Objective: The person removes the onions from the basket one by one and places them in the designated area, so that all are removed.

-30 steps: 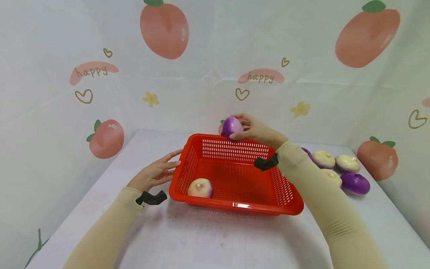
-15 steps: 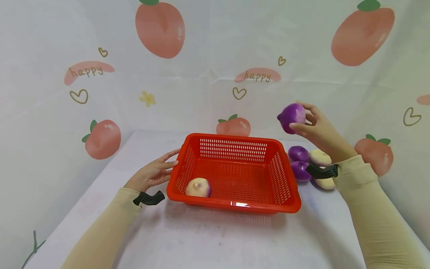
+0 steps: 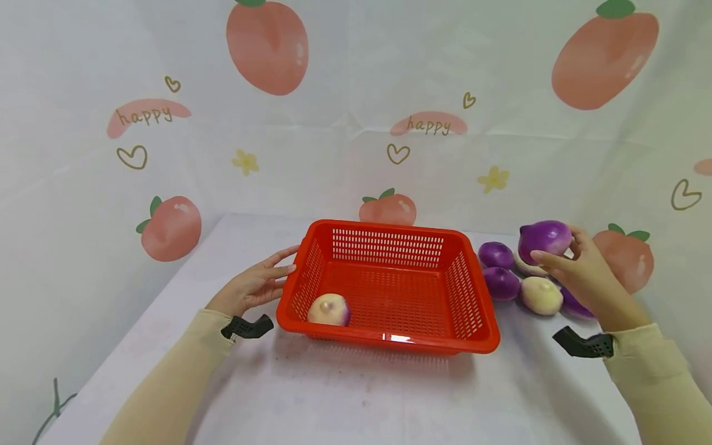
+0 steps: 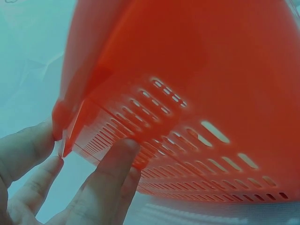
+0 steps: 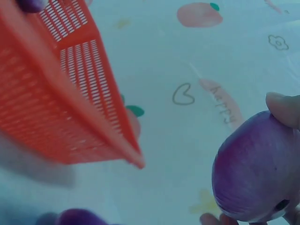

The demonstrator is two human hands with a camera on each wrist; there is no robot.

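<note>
A red slotted basket (image 3: 470,337) stands mid-table; its wall (image 4: 197,84) fills the left wrist view and its corner (image 5: 70,108) shows in the right wrist view. One pale onion (image 3: 329,309) lies in its near-left corner. My left hand (image 3: 261,283) rests with straight fingers (image 4: 108,178) against the basket's left wall. To the right of the basket my right hand (image 3: 575,272) grips a purple onion (image 3: 544,238) (image 5: 255,176) just above a heap of onions.
On the table right of the basket lie two purple onions (image 3: 495,254) (image 3: 502,282) and a pale one (image 3: 541,295); others sit behind my right hand. A fruit-printed cloth backdrop (image 3: 356,111) closes the back and sides.
My right hand carried the purple onion from above the basket's far rim out to the right and down to the onion heap. The left hand and basket stayed put.
</note>
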